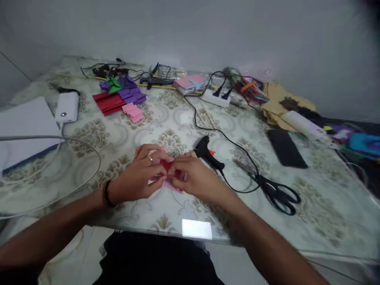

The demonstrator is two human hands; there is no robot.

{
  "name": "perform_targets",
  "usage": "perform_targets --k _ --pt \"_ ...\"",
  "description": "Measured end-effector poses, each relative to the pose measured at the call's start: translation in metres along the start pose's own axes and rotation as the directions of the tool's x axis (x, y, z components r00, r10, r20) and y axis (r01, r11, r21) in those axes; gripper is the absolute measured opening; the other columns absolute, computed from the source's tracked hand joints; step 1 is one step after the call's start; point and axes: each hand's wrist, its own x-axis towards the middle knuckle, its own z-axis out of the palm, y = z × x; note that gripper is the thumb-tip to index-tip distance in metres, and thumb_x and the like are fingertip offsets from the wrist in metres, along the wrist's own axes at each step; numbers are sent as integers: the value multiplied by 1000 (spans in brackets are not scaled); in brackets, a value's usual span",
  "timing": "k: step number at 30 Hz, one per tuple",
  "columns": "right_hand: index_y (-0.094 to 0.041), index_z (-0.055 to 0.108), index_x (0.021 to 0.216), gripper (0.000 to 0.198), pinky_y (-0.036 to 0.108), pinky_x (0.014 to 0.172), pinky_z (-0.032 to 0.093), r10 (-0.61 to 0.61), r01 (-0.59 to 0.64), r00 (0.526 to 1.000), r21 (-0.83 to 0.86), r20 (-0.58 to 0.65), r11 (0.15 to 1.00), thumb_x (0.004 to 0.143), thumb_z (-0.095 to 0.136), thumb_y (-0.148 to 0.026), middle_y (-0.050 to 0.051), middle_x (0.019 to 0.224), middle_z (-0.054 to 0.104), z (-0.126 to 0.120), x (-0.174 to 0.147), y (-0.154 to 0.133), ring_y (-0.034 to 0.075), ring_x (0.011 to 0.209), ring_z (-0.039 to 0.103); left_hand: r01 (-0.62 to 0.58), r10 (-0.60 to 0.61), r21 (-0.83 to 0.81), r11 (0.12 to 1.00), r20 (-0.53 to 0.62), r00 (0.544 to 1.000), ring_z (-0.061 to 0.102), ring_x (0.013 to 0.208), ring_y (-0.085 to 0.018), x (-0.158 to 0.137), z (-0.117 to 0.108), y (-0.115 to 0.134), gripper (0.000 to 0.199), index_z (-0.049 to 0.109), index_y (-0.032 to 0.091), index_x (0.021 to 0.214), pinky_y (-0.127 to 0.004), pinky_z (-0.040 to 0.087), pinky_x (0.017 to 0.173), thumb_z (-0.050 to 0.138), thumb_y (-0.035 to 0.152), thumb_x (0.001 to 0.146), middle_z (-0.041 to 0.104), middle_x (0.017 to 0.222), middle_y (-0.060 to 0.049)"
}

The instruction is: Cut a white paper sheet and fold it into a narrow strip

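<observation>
At the table's front middle, both hands meet over a folded pink and red paper piece (pixel 173 184). My left hand (pixel 145 172), with a ring and a dark wristband, pinches it from the left. From the right, my right hand (pixel 190 174) pinches the same paper, fingertips almost touching those of the left. The fingers cover much of the paper's middle. Just beyond my right hand lies a black glue gun (pixel 209 154), its cord running back. Black-handled scissors (pixel 277 194) rest to the right of it.
Pleated red paper (pixel 108 103), purple paper (pixel 132 95) and pink paper (pixel 132 112) lie at back left. A power strip (pixel 215 98) with plugs stands at the back. A phone (pixel 286 148) is on the right; a white power bank (pixel 67 107) and white sheets (pixel 26 126) are left.
</observation>
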Motion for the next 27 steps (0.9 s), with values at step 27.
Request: perform_targets --k 27 --pt "-18 69 85 14 39 89 33 -49 46 998 -70 -36 996 90 69 -5 2 88 75 -3 -4 7 22 92 65 -18 19 31 999 -39 999 50 128 -32 2 -4 2 6 66 20 87 -53 41 108 64 17 93 69 118 -8"
